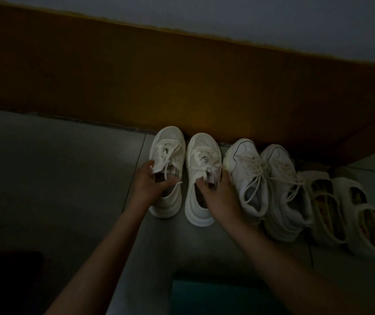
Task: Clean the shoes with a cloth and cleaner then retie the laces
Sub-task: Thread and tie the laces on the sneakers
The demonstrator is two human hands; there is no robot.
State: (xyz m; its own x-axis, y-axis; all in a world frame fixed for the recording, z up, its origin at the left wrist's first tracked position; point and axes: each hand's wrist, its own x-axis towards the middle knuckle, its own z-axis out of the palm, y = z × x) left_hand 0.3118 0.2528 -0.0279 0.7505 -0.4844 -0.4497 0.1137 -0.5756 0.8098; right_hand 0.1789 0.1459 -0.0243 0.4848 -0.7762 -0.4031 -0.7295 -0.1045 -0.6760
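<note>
White mesh covers the toes of two chunky-soled sneakers that stand side by side on the floor, at about twelve o'clock in the view, toes pointing at the wall. The left mesh sneaker (170,138) has its laces (170,153) loosely crossed, with one end trailing over the collar. The left hand (150,181) grips it at the mouth, thumb on the tongue and fingers curled into the opening. The right mesh sneaker (201,144) stands just beside it at three o'clock, and the right hand (220,193) holds it the same way, fingers hooked inside the opening, thumb on the outer edge. Further along at three o'clock stands a pair of white laced trainers (243,162), their laces loose and spilling across each other, the nearer one touching the right thumb's side. Beyond them lies a pair of pale strap shoes (325,201). All six line up against an orange-brown wall band (136,76) on grey floor tiles (56,167). At six o'clock a teal rectangular object (216,296) lies between the forearms, too dim to identify; at eight o'clock sits a dark shape (6,280).
</note>
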